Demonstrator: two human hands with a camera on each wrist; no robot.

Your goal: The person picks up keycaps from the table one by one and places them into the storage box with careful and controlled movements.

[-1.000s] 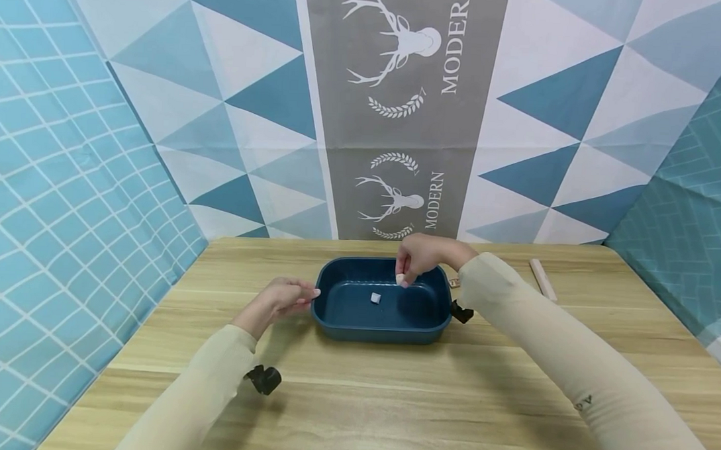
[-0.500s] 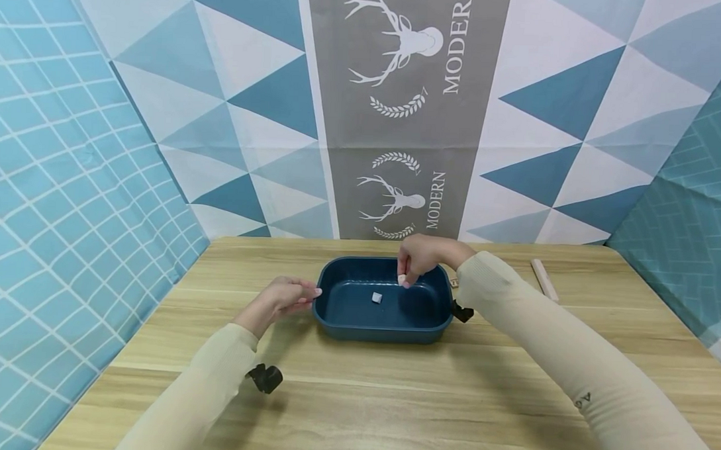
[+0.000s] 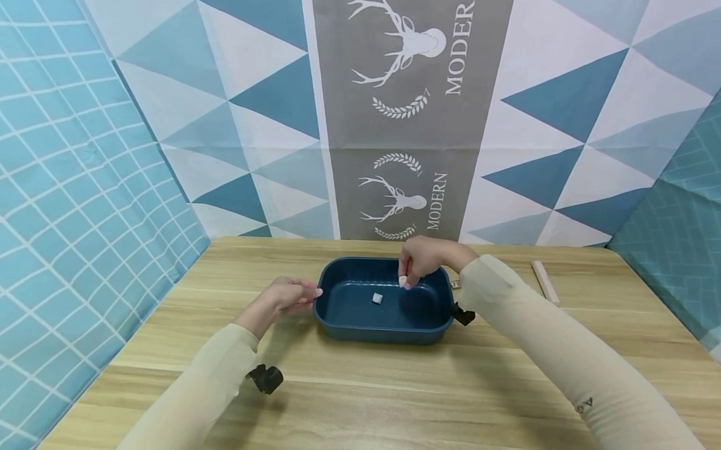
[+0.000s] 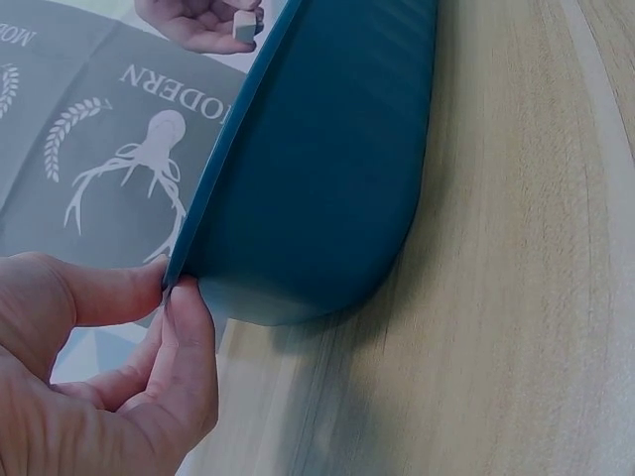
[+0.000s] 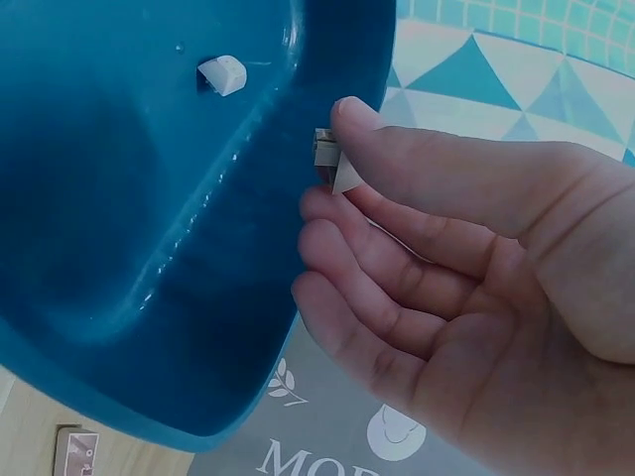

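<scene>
Fingers [image 5: 367,297] of the right hand [image 5: 486,268] pinch a pale block [image 5: 325,149], the left hand [image 3: 286,293] a glossy tub's thin rim [image 3: 383,330].

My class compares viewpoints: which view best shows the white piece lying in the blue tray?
The right wrist view: the white piece appears largest there, unobstructed. The head view shows it small; from the left wrist, the blue tray hides it.

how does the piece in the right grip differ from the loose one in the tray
The held piece is pinched in the right grip above the tray; the loose piece lies inside it. The thumb partly covers the held piece; the loose piece is untouched. Both look small and pale.
</scene>
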